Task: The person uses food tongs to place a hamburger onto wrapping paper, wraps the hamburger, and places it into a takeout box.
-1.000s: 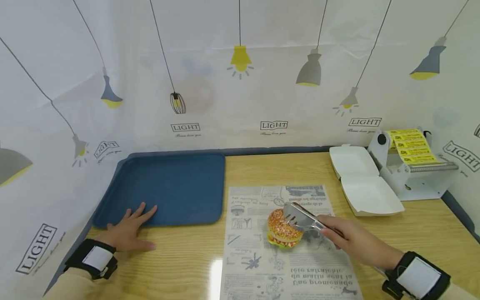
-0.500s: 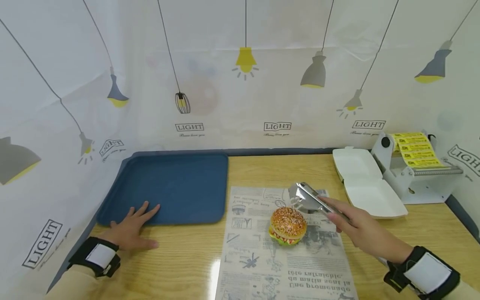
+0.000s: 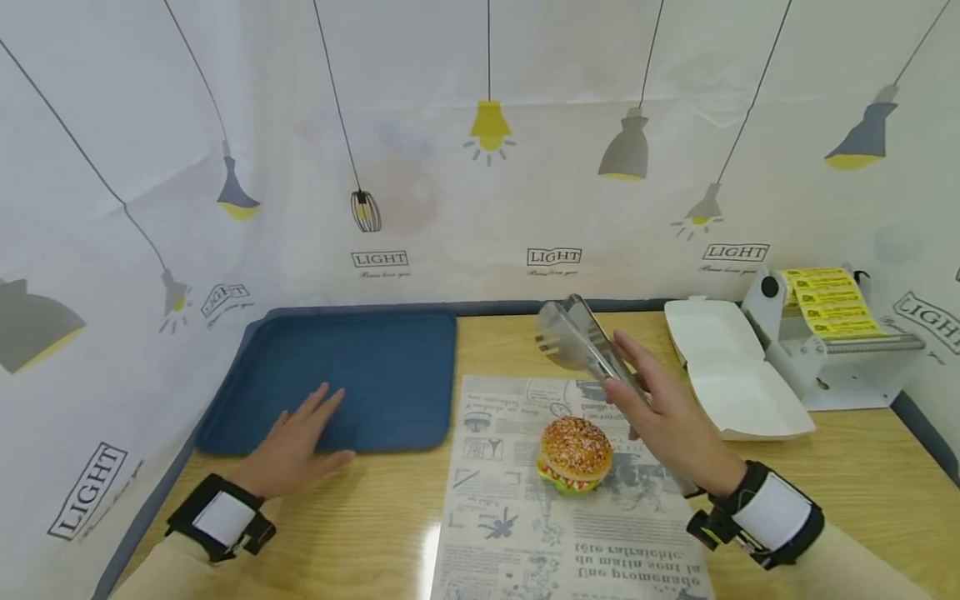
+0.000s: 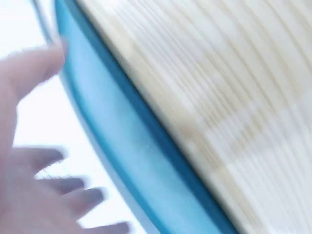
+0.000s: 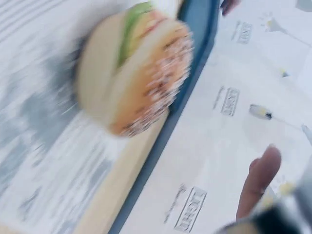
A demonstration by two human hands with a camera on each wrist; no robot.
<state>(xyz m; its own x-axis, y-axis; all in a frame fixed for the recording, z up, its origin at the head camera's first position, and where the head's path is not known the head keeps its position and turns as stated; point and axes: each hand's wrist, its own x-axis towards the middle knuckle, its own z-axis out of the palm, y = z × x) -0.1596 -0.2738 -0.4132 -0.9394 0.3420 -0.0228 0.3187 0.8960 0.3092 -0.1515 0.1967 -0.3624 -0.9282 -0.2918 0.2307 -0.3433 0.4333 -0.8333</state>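
Note:
In the head view my right hand [image 3: 667, 421] grips a pair of metal tongs [image 3: 603, 354], raised above the far end of the newsprint-patterned paper [image 3: 517, 508]. The tongs' ends are spread, with nothing between them. Below lies a hamburger [image 3: 576, 454] with a sesame bun, upright on the paper; it fills much of the right wrist view, blurred. My left hand [image 3: 292, 454] is spread, fingers over the near edge of a blue tray [image 3: 337, 371]; whether it touches the tray is unclear. The left wrist view has those fingers blurred, holding nothing.
An unfolded white takeaway box [image 3: 742, 392] stands at the right of the wooden table [image 3: 375, 533]. Beside it is a label dispenser [image 3: 832, 350] with yellow labels. A white curtain [image 3: 442, 183] printed with lamps hangs along the back.
The tongs have come off the hamburger and risen away, back and leftward. The hamburger stays on the paper. My left hand has shifted slightly right and away from me.

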